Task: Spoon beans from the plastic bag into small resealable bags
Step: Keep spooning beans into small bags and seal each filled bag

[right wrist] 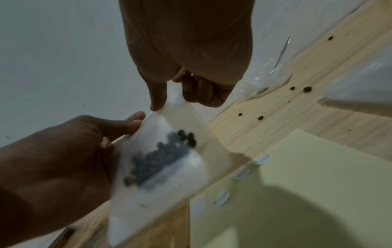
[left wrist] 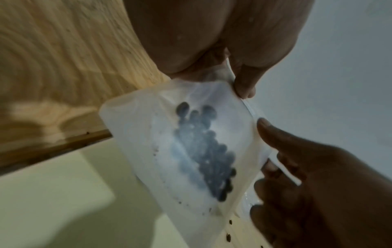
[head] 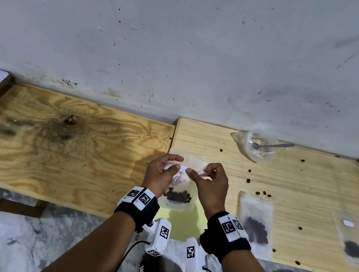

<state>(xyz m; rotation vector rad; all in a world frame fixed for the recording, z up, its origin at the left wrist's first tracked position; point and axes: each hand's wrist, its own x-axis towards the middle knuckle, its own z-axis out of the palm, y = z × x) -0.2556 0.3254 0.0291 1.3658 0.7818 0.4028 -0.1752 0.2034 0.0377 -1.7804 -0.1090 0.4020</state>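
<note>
A small resealable bag (head: 176, 200) with dark beans (head: 176, 195) at its bottom hangs upright over the table's front edge. My left hand (head: 175, 164) pinches its top strip on the left and my right hand (head: 199, 170) pinches it on the right. In the left wrist view the left thumb (left wrist: 244, 85) presses the bag (left wrist: 191, 151) at its top corner. In the right wrist view the right thumb (right wrist: 158, 100) and curled fingers pinch the bag (right wrist: 169, 167). The large plastic bag (head: 254, 145) lies at the back with the spoon (head: 273, 146) in it.
Two small bags with beans (head: 253, 225) (head: 354, 245) lie flat on the light wooden table (head: 305, 193) to my right. Loose beans (head: 263, 193) are scattered over it. A darker plywood board (head: 55, 139) adjoins on the left. A wall rises right behind.
</note>
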